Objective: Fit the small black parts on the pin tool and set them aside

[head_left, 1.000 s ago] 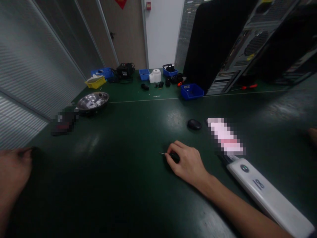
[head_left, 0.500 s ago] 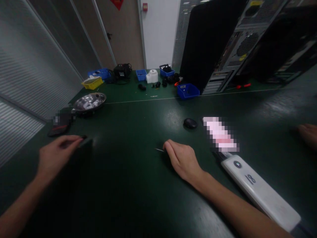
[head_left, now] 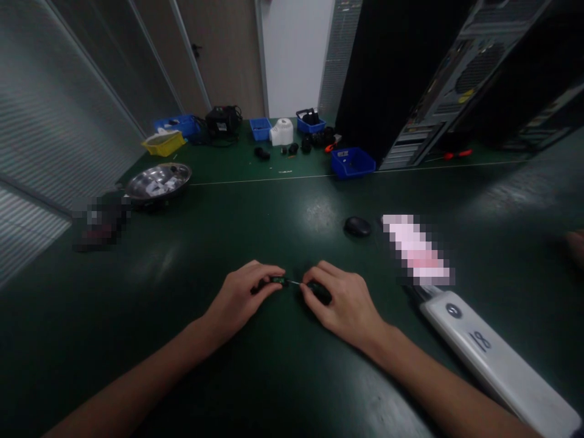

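My left hand [head_left: 241, 292] pinches a small dark green piece [head_left: 278, 280], perhaps a little circuit board, between thumb and fingers just above the green table. Close on its right, my right hand [head_left: 347, 299] is closed around the dark handle of a screwdriver [head_left: 320, 292]. The thin metal shaft points left, its tip at or very near the small piece; whether they touch I cannot tell. Beyond my right hand lies a black computer mouse [head_left: 358, 226].
A white power strip [head_left: 497, 359] marked 18 runs along the right, below a blurred-out pink patch. A steel bowl [head_left: 159, 181] with white bits stands at left. Blue bin [head_left: 353, 163], yellow bin [head_left: 164, 143] and computer case [head_left: 438, 91] stand behind. Another person's hand [head_left: 575, 246] shows at the right edge.
My left hand has come from the far left to the middle, bringing the small piece up to the screwdriver's tip. My right hand has turned slightly, showing the dark handle.
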`<state>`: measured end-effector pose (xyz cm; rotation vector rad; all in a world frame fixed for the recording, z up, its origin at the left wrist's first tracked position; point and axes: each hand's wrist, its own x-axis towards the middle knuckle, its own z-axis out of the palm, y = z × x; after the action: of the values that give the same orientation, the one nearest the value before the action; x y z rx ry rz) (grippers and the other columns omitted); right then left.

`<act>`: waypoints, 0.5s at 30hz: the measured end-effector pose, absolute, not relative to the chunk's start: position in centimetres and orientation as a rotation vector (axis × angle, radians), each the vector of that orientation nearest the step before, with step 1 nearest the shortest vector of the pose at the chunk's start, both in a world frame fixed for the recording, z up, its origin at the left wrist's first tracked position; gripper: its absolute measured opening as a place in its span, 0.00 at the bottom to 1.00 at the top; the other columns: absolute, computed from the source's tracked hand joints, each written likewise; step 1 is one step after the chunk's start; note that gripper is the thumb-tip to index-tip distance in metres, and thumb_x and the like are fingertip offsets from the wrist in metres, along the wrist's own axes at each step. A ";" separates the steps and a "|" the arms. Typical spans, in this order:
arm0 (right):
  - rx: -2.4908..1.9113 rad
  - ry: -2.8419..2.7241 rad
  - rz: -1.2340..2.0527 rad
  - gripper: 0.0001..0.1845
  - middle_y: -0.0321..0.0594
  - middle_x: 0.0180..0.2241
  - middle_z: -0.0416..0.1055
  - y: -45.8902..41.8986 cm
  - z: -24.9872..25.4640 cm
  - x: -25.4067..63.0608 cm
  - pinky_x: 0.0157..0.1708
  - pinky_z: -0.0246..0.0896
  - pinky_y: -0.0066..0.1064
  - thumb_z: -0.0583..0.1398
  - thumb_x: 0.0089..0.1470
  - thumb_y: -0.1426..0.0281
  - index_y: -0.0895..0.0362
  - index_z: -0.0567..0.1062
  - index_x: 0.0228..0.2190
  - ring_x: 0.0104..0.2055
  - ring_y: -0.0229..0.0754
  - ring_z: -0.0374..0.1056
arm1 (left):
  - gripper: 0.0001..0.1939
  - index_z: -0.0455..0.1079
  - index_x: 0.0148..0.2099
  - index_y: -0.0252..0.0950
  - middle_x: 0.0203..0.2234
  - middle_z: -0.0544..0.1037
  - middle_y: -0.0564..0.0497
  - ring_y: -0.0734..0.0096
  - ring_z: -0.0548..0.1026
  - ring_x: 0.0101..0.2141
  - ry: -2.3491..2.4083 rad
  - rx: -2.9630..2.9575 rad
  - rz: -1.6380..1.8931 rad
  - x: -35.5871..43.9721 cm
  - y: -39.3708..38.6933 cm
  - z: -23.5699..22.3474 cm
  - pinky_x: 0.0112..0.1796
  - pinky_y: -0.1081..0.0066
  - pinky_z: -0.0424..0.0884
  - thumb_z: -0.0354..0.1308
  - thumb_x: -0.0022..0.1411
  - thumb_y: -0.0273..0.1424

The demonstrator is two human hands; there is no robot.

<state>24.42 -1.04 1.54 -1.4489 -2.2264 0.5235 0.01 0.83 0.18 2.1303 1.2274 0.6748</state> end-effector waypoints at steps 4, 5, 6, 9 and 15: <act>-1.402 -2.243 0.534 0.09 0.35 0.37 0.72 -1.0 1.3 24.4 0.32 0.55 0.30 0.56 0.65 0.63 0.52 0.76 0.38 0.32 0.37 0.68 | 0.13 0.74 0.54 0.47 0.44 0.80 0.54 0.74 0.76 0.45 1.110 2.190 0.697 0.1 0.9 -0.1 0.47 0.70 0.74 0.58 0.68 0.33; -1.390 -2.245 0.534 0.09 0.35 0.36 0.72 -1.0 1.2 24.3 0.32 0.56 0.30 0.56 0.65 0.64 0.52 0.76 0.38 0.32 0.37 0.68 | 0.12 0.75 0.53 0.47 0.45 0.80 0.56 0.74 0.76 0.47 1.084 2.197 0.718 0.2 0.9 -0.1 0.48 0.70 0.74 0.58 0.68 0.33; -1.377 -2.245 0.536 0.09 0.35 0.36 0.72 -1.0 1.1 24.3 0.32 0.56 0.30 0.56 0.65 0.64 0.52 0.76 0.38 0.32 0.37 0.68 | 0.12 0.75 0.52 0.47 0.45 0.81 0.57 0.75 0.76 0.47 1.068 2.192 0.742 0.2 0.9 -0.2 0.49 0.70 0.74 0.58 0.68 0.33; -1.316 -2.231 0.560 0.09 0.36 0.36 0.71 -1.1 1.1 24.3 0.32 0.56 0.30 0.56 0.66 0.65 0.53 0.75 0.39 0.32 0.36 0.67 | 0.11 0.77 0.50 0.47 0.45 0.82 0.58 0.77 0.78 0.46 1.030 2.150 0.790 0.2 0.9 -0.3 0.49 0.72 0.74 0.60 0.67 0.31; -1.267 -2.316 0.532 0.09 0.36 0.37 0.71 -1.3 1.2 24.2 0.32 0.56 0.30 0.56 0.66 0.65 0.53 0.75 0.39 0.31 0.36 0.67 | 0.13 0.76 0.52 0.43 0.46 0.82 0.56 0.77 0.77 0.46 0.949 2.309 0.808 0.2 0.5 -0.4 0.48 0.73 0.76 0.58 0.67 0.27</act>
<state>24.21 -1.31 1.17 -1.2671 -2.3163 0.5319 0.17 0.46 -0.37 2.3087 0.9489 0.8080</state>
